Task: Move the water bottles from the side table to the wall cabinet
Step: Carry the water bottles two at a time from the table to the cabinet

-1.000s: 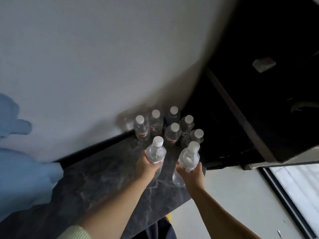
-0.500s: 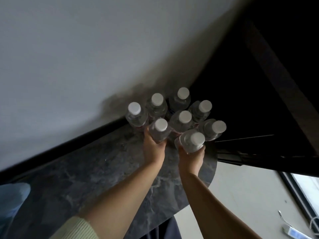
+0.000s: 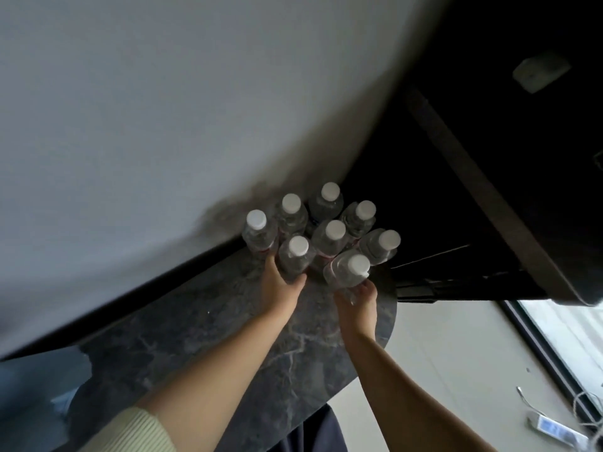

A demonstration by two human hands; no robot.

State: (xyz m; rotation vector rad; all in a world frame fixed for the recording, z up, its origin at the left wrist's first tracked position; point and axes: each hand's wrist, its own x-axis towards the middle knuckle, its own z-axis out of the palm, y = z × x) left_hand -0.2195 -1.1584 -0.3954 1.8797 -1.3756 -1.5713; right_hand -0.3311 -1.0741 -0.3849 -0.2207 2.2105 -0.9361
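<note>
Both hands, left (image 3: 281, 285) and right (image 3: 358, 301), fingers curled, arms stretched forward, nearly parallel

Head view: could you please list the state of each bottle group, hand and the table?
Left hand: grips a capped bottle.
Left-hand bottle: upright, cap on.
Right hand: grips a capped bottle low down.
Right-hand bottle: tilted, cap on.
Six other bottles: capped, clustered at the wall.
Side table: dark marbled top, bottles on it.
</note>
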